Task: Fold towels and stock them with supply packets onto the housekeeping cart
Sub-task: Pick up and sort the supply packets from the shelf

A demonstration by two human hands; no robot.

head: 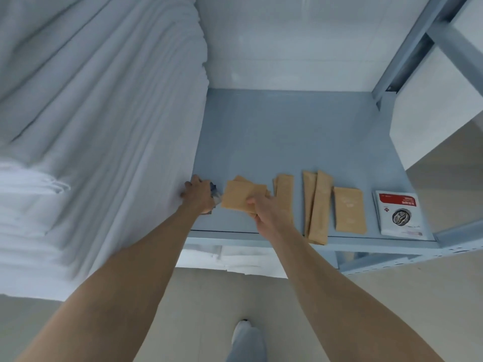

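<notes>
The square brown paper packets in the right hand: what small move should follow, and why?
Probably lower the square brown paper packets onto the bare blue-grey metal shelf left of the long brown sachets. The right hand holds them just above that gap, and the other packets already lie in a row.

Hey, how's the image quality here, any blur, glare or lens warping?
Head view: soft, even light, no hard glare; the stacked white towels smear with blur at left; wide-angle warping bends the shelf frame; the brown packets in the right hand stay fairly sharp.

Linen storeroom: stacked white towels beside metal shelving.
</notes>
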